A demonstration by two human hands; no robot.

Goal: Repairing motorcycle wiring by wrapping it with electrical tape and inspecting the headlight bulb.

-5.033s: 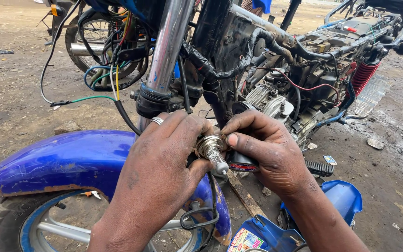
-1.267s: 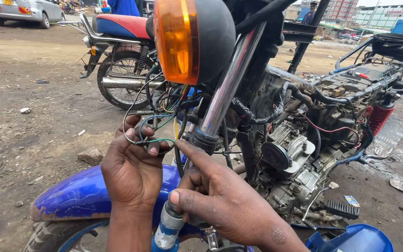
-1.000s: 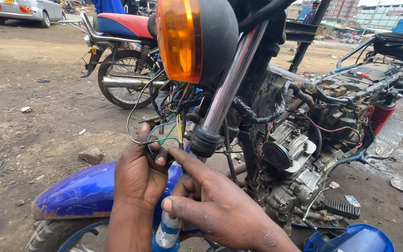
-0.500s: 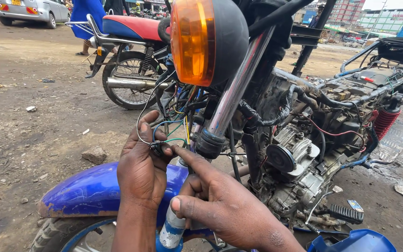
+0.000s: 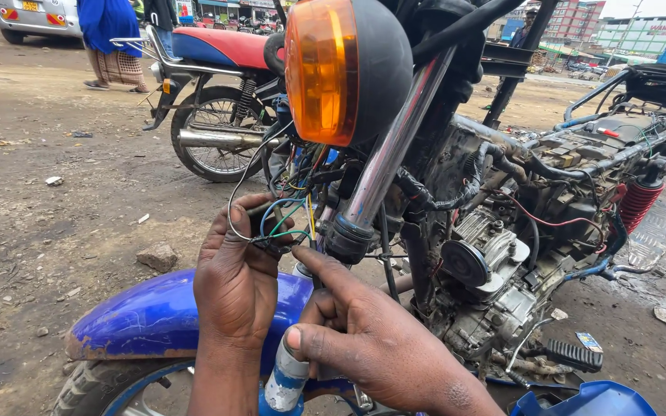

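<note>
A stripped motorcycle stands before me, with an orange indicator lamp [image 5: 333, 73] at the top and a chrome fork tube [image 5: 391, 166] running down. My left hand [image 5: 237, 281] grips a bundle of coloured wires [image 5: 283, 223] hanging beside the fork, just above the blue front mudguard [image 5: 144, 320]. My right hand [image 5: 364, 339] is lower and to the right; its index finger points up at the wire bundle and its thumb rests against the lower fork leg [image 5: 287, 381]. The wire ends are hidden behind my left fingers.
The bare engine [image 5: 502, 270] with hoses and a red spring [image 5: 641, 204] fills the right side. Behind stands a second motorcycle with a red seat [image 5: 217, 85]. A person in blue clothing [image 5: 113, 35] walks at far left near a grey car [image 5: 32, 15]. Dirt ground, a stone [image 5: 158, 256].
Five seconds ago both hands held a metal part lower by the fork. Since then they have risen to the wire bundle; in the last second my left hand closed tighter on the wires.
</note>
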